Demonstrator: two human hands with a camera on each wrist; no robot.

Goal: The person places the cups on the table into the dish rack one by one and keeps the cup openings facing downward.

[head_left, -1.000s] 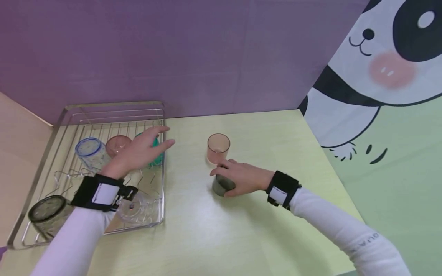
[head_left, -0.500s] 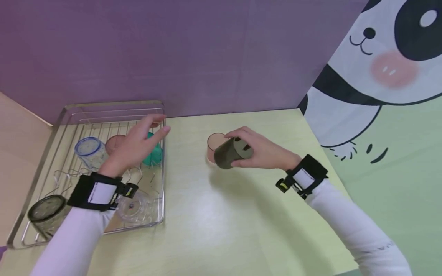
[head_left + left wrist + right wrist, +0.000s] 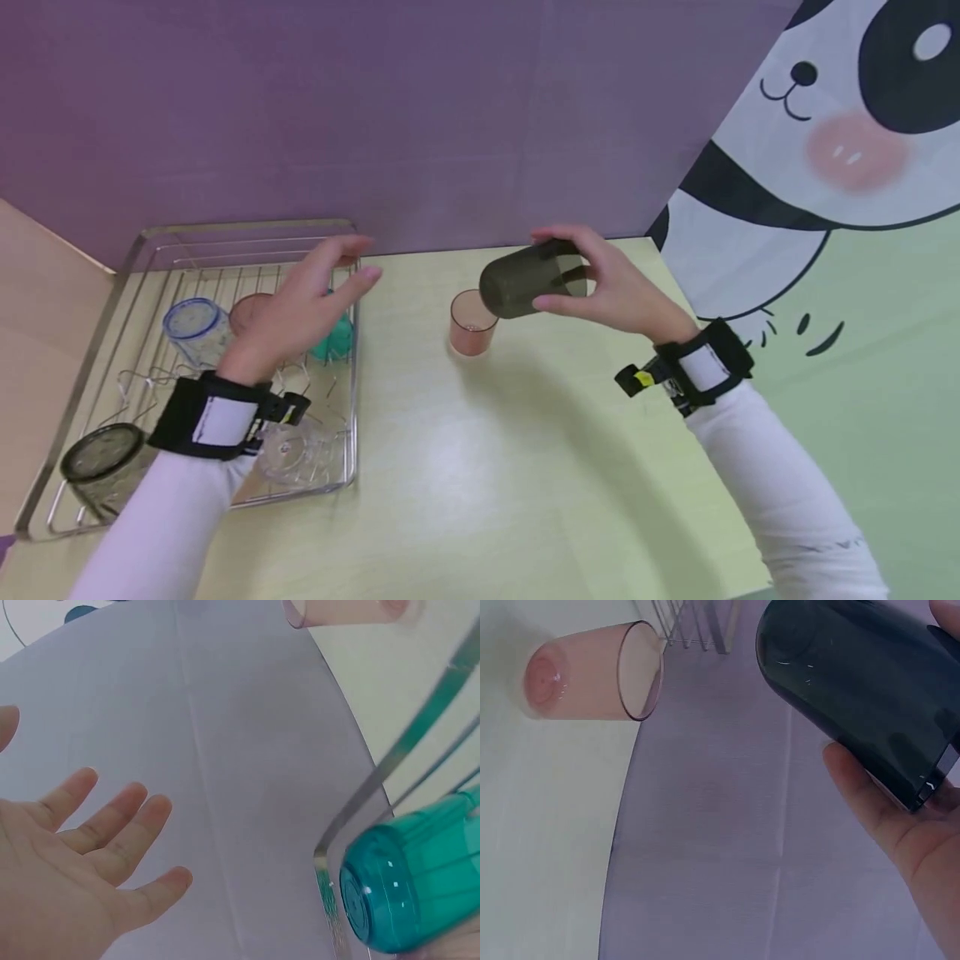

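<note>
My right hand (image 3: 611,287) grips a dark grey see-through cup (image 3: 525,279) near its rim, thumb on one side and fingers on the other. The cup is tipped on its side in the air, its base pointing left and its mouth toward the palm. Just below and left of it, a pink see-through cup (image 3: 472,325) stands upright on the table. My left hand (image 3: 296,308) hovers over the rack's right side with relaxed, spread fingers and holds nothing. Close by it, a teal cup (image 3: 405,881) sits upside down in the rack, partly hidden by the hand in the head view.
The wire drying rack (image 3: 354,467) stands at the left of the pale table (image 3: 450,500). It also holds a blue-rimmed glass (image 3: 197,325), a pink cup (image 3: 247,310), a dark glass (image 3: 105,462) and a clear glass (image 3: 292,454). A purple wall (image 3: 450,125) rises behind.
My right hand has lifted the dark grey cup off the table, up and to the right, turning it onto its side. My left hand has risen slightly.
</note>
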